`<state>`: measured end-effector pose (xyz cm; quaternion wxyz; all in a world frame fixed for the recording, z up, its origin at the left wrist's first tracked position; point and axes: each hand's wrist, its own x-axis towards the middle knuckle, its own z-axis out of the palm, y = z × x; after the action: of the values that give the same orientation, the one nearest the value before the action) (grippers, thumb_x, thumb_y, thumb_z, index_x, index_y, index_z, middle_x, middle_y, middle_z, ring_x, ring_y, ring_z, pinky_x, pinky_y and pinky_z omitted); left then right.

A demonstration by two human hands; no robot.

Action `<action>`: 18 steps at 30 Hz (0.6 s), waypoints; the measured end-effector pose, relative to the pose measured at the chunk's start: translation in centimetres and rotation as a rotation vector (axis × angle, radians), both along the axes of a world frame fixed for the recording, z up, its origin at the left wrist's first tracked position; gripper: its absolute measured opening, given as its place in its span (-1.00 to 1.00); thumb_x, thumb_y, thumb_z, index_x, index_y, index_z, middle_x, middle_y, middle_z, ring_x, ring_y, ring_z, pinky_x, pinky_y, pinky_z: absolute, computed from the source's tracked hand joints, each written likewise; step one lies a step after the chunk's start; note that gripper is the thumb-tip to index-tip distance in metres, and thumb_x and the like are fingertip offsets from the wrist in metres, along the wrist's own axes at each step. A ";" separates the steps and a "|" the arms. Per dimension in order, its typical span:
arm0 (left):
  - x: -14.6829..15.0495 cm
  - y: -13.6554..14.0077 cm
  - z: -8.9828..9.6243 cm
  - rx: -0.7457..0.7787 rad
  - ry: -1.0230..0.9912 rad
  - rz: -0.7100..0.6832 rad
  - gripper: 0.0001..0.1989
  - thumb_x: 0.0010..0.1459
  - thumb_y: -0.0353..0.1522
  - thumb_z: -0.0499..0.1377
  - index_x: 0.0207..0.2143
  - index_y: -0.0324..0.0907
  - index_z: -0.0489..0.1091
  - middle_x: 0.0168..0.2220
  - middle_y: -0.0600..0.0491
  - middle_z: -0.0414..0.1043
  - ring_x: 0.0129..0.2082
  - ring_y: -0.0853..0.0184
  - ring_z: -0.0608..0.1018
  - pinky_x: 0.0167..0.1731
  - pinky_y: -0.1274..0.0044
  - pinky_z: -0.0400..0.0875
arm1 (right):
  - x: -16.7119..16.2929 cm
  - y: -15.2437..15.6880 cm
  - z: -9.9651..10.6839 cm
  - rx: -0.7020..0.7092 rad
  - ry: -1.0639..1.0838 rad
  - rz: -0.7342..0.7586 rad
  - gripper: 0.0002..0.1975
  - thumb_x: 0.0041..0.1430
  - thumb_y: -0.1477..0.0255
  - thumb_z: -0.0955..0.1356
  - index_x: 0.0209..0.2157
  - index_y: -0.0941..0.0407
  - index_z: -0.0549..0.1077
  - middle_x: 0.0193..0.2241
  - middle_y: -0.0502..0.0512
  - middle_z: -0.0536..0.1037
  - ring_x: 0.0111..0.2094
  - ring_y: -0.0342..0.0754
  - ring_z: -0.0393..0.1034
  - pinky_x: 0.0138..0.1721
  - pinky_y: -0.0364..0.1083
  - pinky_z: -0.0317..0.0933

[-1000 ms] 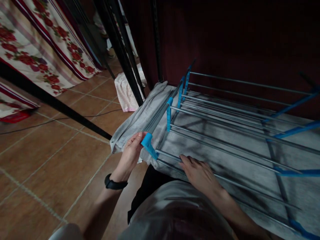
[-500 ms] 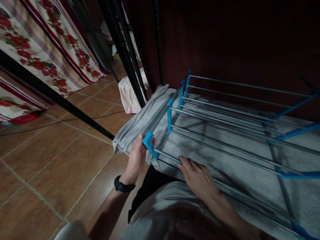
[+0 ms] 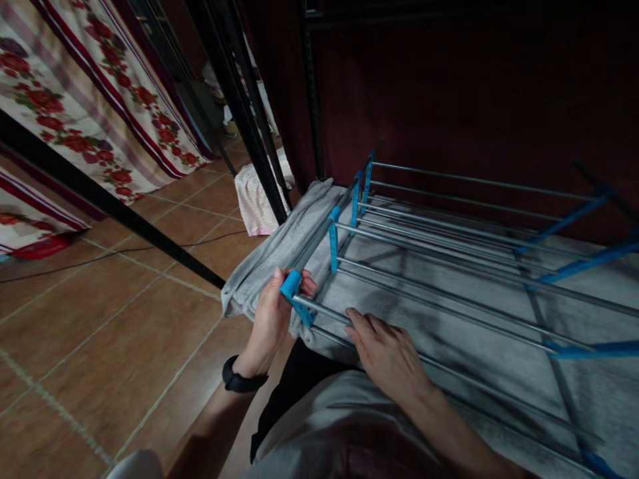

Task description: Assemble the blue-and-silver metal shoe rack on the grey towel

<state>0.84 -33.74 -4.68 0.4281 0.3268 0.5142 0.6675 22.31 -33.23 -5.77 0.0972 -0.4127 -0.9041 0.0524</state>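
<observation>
A rack of metal rods with blue plastic brackets lies on a grey blanket (image 3: 399,306). My left hand (image 3: 272,309), with a black band on its wrist, grips the blue corner bracket (image 3: 292,286) at the rack's near left end. The fingers curl behind the bracket, so part of them is hidden. My right hand (image 3: 392,356) is closed over the nearest metal rod (image 3: 324,311), a short way right of that bracket. The left end of this rod meets the upper part of the bracket.
Black metal posts (image 3: 249,120) and a slanting black bar (image 3: 144,223) stand to the left. Beyond them are a floral curtain (image 3: 90,100), a striped cloth (image 3: 257,199) and a cable (image 3: 120,251) on the tiled floor (image 3: 124,319). A dark red panel (image 3: 449,100) rises behind the rack.
The rod under my right hand has shifted upward at its left end, from lower on the bracket to its upper part. My left hand keeps its grip on the bracket.
</observation>
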 end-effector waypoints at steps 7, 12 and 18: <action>-0.1 0.2 -0.1 0.008 -0.011 -0.052 -0.40 0.31 0.10 0.00 -0.29 -0.19 0.57 -0.40 -0.04 0.55 -0.41 0.27 0.53 -0.35 0.47 0.43 | -0.3 -0.1 0.9 -0.043 -0.026 -0.013 -0.59 0.51 0.29 0.11 0.24 0.00 0.36 -0.12 0.13 0.63 -0.24 -0.07 0.57 -0.26 -0.12 0.31; 0.4 0.4 -0.1 -0.016 0.023 -0.028 -0.35 0.30 0.13 -0.04 -0.30 -0.20 0.56 -0.40 -0.07 0.56 -0.39 0.25 0.53 -0.34 0.47 0.42 | -0.3 -0.2 2.1 -0.062 -0.053 -0.004 -0.60 0.50 0.30 0.14 0.25 0.00 0.35 -0.14 0.15 0.62 -0.25 -0.07 0.57 -0.27 -0.11 0.31; 0.1 0.2 0.2 -0.066 0.143 0.019 -0.35 0.29 0.12 -0.09 -0.42 -0.19 0.50 -0.38 -0.09 0.57 -0.37 0.22 0.54 -0.29 0.44 0.45 | -0.4 -0.4 3.6 -0.050 -0.078 0.006 -0.62 0.50 0.36 0.12 0.23 0.07 0.31 -0.20 0.18 0.61 -0.28 -0.05 0.56 -0.28 -0.11 0.29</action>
<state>0.91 -33.57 -4.52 0.3942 0.3545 0.5683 0.6293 21.95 -33.61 -2.19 0.0512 -0.4142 -0.9068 0.0591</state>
